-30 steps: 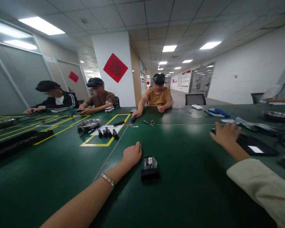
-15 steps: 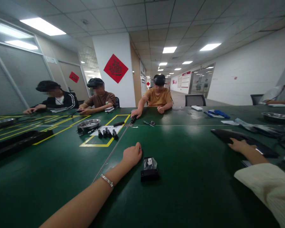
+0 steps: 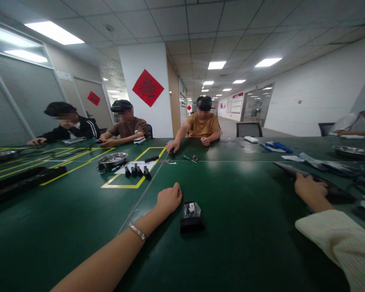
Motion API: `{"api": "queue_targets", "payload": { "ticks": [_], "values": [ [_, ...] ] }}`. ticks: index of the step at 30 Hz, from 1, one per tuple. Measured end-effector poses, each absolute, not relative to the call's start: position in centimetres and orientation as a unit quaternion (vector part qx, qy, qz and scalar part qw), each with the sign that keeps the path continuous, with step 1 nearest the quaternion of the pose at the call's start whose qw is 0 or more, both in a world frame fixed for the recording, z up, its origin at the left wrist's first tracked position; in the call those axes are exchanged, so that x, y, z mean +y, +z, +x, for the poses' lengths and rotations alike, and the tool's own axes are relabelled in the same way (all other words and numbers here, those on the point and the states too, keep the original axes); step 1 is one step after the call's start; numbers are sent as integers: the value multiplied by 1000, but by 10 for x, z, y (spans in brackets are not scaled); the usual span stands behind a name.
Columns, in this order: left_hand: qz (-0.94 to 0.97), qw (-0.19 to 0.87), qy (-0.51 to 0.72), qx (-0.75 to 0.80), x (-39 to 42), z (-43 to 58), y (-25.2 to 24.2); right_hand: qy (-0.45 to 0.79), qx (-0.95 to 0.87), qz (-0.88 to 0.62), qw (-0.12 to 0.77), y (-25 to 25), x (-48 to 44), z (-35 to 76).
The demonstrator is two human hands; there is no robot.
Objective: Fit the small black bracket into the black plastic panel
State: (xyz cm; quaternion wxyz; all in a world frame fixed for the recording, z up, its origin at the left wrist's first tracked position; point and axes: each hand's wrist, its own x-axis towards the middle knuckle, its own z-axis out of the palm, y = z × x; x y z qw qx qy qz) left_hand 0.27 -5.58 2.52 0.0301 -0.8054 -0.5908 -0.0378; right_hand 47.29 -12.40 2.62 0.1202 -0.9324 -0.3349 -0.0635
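Note:
My left hand [image 3: 169, 198] rests on the green table with its fingers curled in, and nothing shows in it. Just right of it lies a small black block-shaped part [image 3: 191, 224], with a clear plastic bag [image 3: 192, 209] against its far side. Far to the right, my right hand [image 3: 310, 190] grips the near edge of a dark, flat, glossy panel [image 3: 333, 188]. The panel is tilted, and its exact kind cannot be told. My right fingertips are partly hidden.
Black cylindrical parts [image 3: 136, 171], a steel bowl [image 3: 113, 159] and a long black tray [image 3: 27, 180] are on the left. Across the table, a person's hand [image 3: 172, 147] holds a dark tool. A screwdriver [image 3: 187, 157], blue cloth [image 3: 278, 146] and another steel bowl [image 3: 353, 151] lie farther back.
My right hand has turned and closed more around the dark panel's edge, and the panel has tilted up. My left hand has stayed in place.

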Motion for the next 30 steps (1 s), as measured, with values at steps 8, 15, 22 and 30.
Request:
{"api": "queue_targets", "payload": {
  "ticks": [8, 15, 22, 30],
  "values": [
    [-807, 30, -41, -588, -55, 2, 24, -21, -305, -941, 148, 35, -128, 471],
    [-806, 32, -40, -590, -55, 3, 23, -16, -314, -941, 127, 39, -131, 473],
    [-807, 32, -39, -588, -54, 2, 22, -15, -290, -948, 127, 36, -128, 476],
    [-804, 31, -37, -592, -56, 3, 25, -62, -291, -946, 128, 39, -133, 489]
  ]
}}
